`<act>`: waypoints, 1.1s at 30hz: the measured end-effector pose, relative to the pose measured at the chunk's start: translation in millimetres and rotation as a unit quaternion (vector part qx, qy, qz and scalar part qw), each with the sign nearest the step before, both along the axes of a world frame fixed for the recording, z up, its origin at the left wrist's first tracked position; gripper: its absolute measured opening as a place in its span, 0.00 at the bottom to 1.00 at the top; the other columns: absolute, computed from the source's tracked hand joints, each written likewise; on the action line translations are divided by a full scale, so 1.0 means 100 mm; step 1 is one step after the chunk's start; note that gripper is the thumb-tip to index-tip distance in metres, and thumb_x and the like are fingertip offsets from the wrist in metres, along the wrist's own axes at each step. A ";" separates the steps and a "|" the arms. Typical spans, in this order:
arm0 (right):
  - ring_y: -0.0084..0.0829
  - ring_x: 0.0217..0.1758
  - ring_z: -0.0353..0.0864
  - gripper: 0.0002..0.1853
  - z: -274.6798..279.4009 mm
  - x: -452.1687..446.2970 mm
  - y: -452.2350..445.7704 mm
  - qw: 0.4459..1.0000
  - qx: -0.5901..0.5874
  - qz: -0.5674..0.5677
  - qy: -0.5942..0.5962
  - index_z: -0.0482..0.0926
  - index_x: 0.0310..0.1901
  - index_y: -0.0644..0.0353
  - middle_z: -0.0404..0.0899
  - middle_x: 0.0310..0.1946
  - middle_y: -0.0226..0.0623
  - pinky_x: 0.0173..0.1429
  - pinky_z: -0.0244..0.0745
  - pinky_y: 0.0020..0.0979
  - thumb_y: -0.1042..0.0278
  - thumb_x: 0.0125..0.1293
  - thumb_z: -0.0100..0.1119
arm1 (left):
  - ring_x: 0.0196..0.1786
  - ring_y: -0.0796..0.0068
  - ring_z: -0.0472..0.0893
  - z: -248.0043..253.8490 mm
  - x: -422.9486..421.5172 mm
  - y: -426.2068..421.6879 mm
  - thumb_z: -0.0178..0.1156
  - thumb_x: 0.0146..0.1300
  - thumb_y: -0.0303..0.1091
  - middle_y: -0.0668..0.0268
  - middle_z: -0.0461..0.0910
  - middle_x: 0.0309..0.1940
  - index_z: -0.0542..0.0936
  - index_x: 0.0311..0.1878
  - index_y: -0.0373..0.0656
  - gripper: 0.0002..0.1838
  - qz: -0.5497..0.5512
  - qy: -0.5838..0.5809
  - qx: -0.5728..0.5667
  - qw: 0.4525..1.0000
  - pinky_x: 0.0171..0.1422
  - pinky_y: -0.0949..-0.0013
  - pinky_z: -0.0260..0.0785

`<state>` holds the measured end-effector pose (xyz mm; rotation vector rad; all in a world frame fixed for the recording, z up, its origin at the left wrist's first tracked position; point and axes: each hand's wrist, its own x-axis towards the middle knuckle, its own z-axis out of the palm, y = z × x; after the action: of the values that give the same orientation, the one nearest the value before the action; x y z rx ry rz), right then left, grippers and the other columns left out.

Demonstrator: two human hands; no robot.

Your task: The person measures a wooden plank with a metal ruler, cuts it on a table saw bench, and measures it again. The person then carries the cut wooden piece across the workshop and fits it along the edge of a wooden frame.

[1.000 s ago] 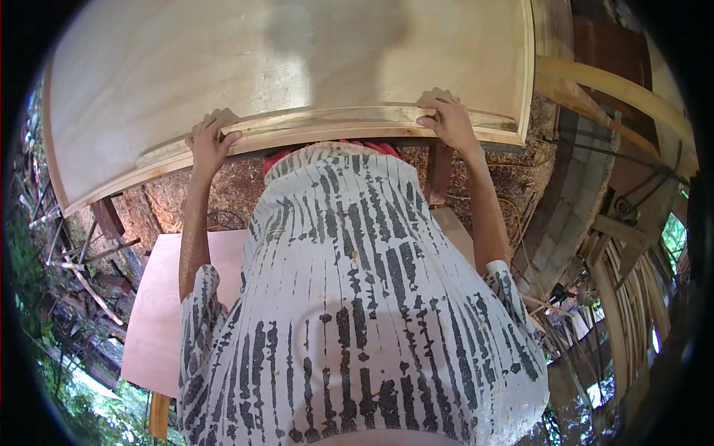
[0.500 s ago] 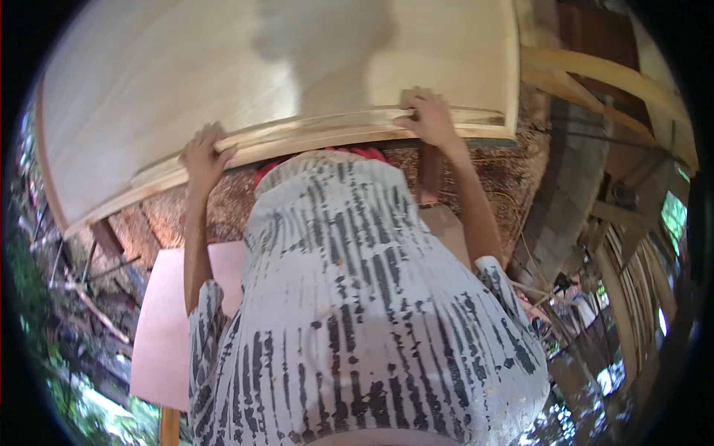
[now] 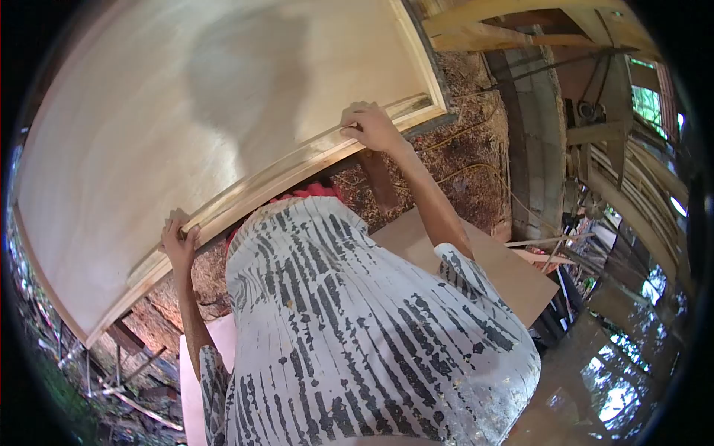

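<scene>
A large pale plywood panel (image 3: 149,126) with a raised wooden frame along its edges fills the upper left. A long thin wood strip (image 3: 290,160) lies just inside the near frame edge. My left hand (image 3: 179,241) grips this strip toward its left end, thumb on the near side. My right hand (image 3: 370,128) is closed round the strip near its right end, with the thumb and fingers at the wood. The undersides of both grips are hidden.
Sawdust covers the ground (image 3: 461,149) below the panel. A brown board (image 3: 506,271) lies at the right of my body and a pinkish board (image 3: 192,386) at the left. Wooden beams (image 3: 513,18) and stacked strips (image 3: 647,193) stand at the right.
The view has turned, so the panel now slants up to the right and more of the brown board shows. Both hands stay on the strip.
</scene>
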<state>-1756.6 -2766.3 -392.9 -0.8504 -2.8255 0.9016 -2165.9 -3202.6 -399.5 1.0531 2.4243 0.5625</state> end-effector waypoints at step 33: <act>0.55 0.80 0.60 0.42 0.34 0.27 0.08 0.980 0.062 -0.009 -0.188 0.77 0.67 0.61 0.65 0.75 0.53 0.81 0.54 0.54 0.30 0.67 0.61 | 0.71 0.58 0.70 0.25 0.45 0.60 0.65 0.66 0.58 0.65 0.76 0.64 0.83 0.59 0.53 0.25 -0.121 0.012 -0.038 0.992 0.75 0.40 0.55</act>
<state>-1730.0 -2758.4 -358.7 -1.1327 -3.1388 0.6054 -2120.9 -3142.7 -375.0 1.3026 2.2734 0.3757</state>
